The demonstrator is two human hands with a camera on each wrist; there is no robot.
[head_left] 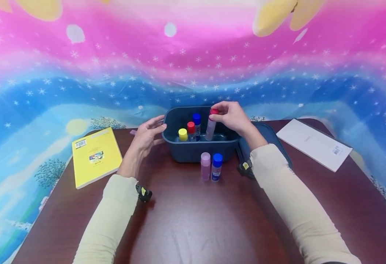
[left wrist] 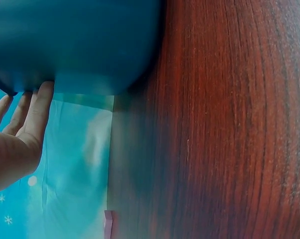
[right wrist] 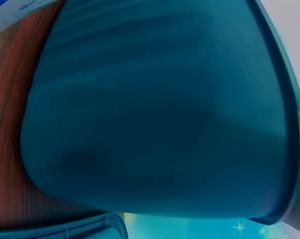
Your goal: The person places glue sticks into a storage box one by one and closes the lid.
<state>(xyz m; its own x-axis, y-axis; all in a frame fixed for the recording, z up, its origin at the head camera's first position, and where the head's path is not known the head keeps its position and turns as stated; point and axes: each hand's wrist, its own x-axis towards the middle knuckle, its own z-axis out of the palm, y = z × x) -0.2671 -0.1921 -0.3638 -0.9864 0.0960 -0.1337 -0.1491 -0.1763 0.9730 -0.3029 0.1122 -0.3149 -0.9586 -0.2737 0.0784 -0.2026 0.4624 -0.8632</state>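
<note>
A glossy yellow book (head_left: 95, 157) lies far left on the dark wood table (head_left: 193, 220). The left hand (head_left: 146, 135), fingers straight, touches the smooth blue plastic bin (head_left: 193, 152). Inside stand yellow-, red- and blue-capped sticks. The right hand (head_left: 232, 116) pinches a red-capped glue stick (head_left: 210, 126) from above, nearly upright, over the bin's right side.

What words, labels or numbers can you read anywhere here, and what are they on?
No text can be read.
Yellow book: barcode sticker and small picture, print too small.
White envelope: barcode sticker and faint print, blurred.
Blue-capped glue stick on the table: label too small.
The wrist views show no writing.
</note>
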